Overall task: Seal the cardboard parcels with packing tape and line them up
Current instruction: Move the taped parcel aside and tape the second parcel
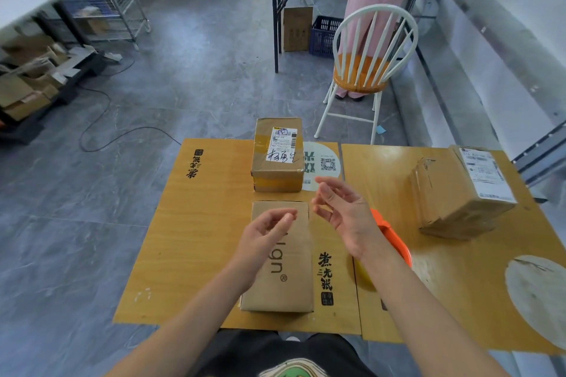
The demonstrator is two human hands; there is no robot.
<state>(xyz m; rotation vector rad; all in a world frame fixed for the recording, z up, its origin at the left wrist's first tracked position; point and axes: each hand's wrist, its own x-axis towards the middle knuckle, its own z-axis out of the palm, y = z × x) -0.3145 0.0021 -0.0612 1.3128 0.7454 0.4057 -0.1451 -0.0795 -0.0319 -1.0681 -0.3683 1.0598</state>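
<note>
We've got two in line mid-table, the taped labelled parcel [277, 153] and the near parcel [284, 257] under our loosely curled, empty left hand [269, 231] and right hand [341, 210], while the third parcel [456, 196] sits well apart on the right, seemingly yet to join.

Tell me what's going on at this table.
A person's left hand and right hand hover empty above a plain box on the table. A labelled box lies just beyond it, in line; a third box lies apart to the right. An orange tape dispenser rests by the right forearm, untouched.
</note>
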